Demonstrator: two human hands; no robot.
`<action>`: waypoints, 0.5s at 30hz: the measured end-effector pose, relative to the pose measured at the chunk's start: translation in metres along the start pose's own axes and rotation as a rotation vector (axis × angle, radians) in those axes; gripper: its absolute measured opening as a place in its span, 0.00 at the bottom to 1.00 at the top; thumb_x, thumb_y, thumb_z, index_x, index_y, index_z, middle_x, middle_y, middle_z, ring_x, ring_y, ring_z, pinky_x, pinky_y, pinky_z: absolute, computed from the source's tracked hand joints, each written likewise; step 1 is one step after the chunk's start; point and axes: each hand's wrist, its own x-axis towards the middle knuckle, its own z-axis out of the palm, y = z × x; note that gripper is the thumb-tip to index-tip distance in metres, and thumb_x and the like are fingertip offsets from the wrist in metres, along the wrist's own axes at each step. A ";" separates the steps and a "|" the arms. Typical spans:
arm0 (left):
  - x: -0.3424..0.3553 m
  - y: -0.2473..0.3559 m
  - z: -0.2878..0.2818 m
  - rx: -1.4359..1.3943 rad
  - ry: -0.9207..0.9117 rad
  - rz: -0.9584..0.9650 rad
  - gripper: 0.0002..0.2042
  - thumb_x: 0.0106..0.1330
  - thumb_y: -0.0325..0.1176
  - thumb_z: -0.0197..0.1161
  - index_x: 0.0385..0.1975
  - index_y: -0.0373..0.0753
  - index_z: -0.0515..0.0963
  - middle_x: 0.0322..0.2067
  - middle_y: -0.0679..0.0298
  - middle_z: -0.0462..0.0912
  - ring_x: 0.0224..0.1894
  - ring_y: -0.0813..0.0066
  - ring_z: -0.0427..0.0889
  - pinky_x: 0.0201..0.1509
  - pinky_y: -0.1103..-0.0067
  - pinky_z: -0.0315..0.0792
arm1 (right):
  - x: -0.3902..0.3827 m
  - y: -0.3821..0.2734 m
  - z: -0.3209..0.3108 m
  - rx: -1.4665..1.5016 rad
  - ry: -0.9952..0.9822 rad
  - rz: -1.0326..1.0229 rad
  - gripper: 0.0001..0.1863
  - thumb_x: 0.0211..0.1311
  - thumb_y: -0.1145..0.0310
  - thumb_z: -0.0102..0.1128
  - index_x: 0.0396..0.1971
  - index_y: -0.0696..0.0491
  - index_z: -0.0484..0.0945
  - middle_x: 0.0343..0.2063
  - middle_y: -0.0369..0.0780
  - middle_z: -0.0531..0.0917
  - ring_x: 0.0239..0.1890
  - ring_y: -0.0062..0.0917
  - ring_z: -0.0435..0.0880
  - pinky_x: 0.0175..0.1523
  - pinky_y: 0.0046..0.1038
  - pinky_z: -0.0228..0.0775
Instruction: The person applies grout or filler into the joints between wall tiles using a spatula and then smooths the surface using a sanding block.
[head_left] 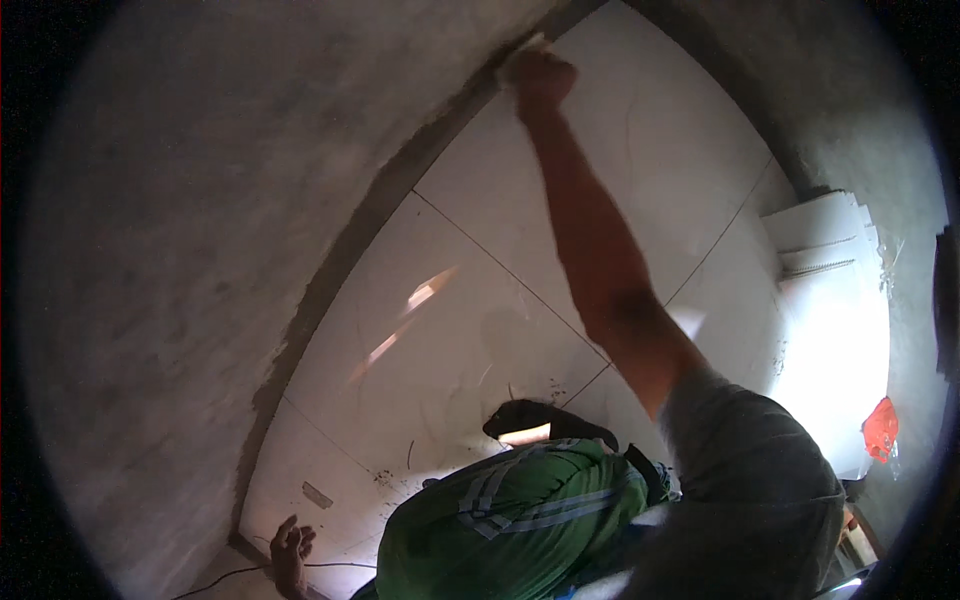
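At the top, my right arm stretches far out over the white floor tiles [580, 190]. My right hand [545, 80] is closed at the foot of the grey wall [230, 170]. A pale edge of something [538, 42] shows beyond its fingers; blur and the hand hide what kind of thing it is. Low on the left, my left hand [290, 550] is held with its fingers apart and nothing in it, near the dark band [330, 260] along the wall's base.
My green-clad leg [500, 520] and a black shoe [530, 413] fill the lower middle. White tiles or panels [820, 225] are stacked at the right wall, near an orange-red bag [880, 430]. A thin cable [225, 575] runs at lower left, near a small grey strip [317, 495].
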 end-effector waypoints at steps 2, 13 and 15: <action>-0.013 -0.019 -0.008 -0.057 0.061 -0.050 0.28 0.78 0.53 0.65 0.72 0.46 0.75 0.58 0.50 0.83 0.60 0.54 0.84 0.69 0.60 0.72 | 0.023 0.022 0.008 -0.028 -0.153 0.041 0.16 0.74 0.57 0.60 0.26 0.49 0.82 0.25 0.33 0.82 0.30 0.27 0.81 0.35 0.38 0.71; 0.036 0.074 0.018 0.118 -0.043 0.200 0.30 0.78 0.55 0.65 0.71 0.43 0.75 0.51 0.59 0.87 0.56 0.66 0.86 0.63 0.66 0.75 | -0.238 -0.062 0.008 0.446 0.020 0.061 0.15 0.73 0.63 0.61 0.39 0.63 0.80 0.35 0.56 0.84 0.37 0.54 0.83 0.45 0.54 0.71; 0.032 0.048 0.014 0.101 -0.026 0.095 0.29 0.78 0.54 0.65 0.71 0.43 0.75 0.52 0.58 0.87 0.57 0.65 0.86 0.63 0.66 0.75 | -0.120 -0.035 -0.006 -0.163 0.014 -0.201 0.17 0.73 0.58 0.63 0.32 0.57 0.80 0.29 0.46 0.82 0.30 0.42 0.79 0.39 0.48 0.69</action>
